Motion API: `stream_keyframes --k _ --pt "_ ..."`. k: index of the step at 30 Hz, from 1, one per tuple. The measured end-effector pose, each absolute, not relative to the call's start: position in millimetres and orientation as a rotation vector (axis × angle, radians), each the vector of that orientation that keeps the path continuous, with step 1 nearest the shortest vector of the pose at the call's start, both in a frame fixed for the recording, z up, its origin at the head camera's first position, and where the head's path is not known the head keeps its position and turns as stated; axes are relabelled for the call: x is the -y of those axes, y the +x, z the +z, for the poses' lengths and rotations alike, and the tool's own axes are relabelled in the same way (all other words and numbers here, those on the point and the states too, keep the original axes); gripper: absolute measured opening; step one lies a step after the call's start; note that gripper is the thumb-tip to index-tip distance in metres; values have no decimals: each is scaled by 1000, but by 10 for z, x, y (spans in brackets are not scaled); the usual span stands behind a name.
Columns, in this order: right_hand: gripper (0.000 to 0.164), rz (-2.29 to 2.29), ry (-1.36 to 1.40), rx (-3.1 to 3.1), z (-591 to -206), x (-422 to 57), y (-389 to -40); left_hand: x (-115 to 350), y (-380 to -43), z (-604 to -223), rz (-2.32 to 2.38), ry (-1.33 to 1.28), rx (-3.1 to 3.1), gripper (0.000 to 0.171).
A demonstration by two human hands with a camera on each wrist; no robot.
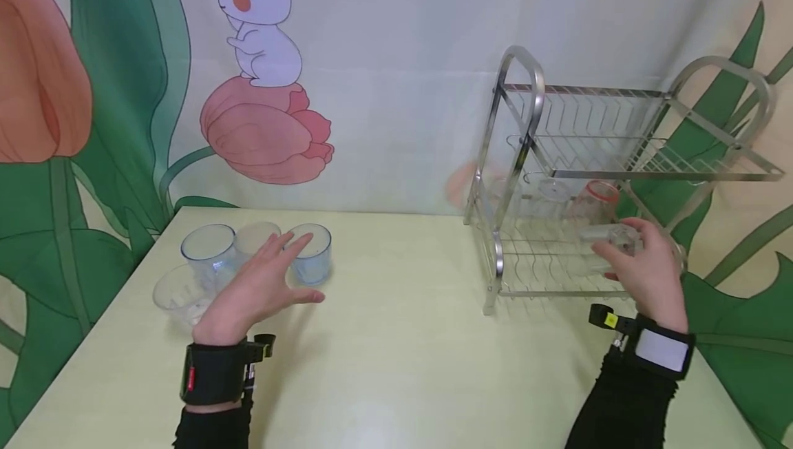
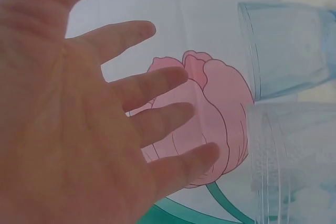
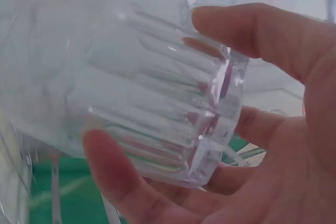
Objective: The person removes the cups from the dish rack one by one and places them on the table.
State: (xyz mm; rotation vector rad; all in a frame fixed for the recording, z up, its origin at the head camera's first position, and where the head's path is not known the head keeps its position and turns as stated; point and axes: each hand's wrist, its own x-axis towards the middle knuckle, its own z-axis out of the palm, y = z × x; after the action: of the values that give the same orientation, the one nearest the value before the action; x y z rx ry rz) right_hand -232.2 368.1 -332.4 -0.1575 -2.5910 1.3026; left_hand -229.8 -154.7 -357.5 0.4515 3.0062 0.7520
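Note:
My right hand grips a clear ribbed glass near its base, fingers and thumb around it. In the head view the glass is tipped over at the lower shelf of the metal dish rack. My left hand, fingers spread, is over the left of the table beside several glasses and holds nothing. Around it stand a blue glass, a blue-rimmed glass, a pale clear glass and a wider clear glass. Whether the left hand touches any glass cannot be told.
Farther back on the lower shelf stand a red-rimmed glass and a clear glass. The rack's upper shelf overhangs them. A printed cloth hangs behind the pale table.

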Motion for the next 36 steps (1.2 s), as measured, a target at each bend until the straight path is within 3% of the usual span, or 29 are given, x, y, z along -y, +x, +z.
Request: stream_keyframes --k 9,22,36 --pt "75 1536 -106 2524 -3298 -3472 -2241 1484 -2326 -3534 824 472 -2962 100" --pt "43 2057 142 2092 -3404 -3194 -2177 1328 -2333 -3574 971 562 -2903 97" --pt "41 2202 373 2031 -3328 -2990 -2219 1182 -2366 -3613 1011 651 -2930 95"
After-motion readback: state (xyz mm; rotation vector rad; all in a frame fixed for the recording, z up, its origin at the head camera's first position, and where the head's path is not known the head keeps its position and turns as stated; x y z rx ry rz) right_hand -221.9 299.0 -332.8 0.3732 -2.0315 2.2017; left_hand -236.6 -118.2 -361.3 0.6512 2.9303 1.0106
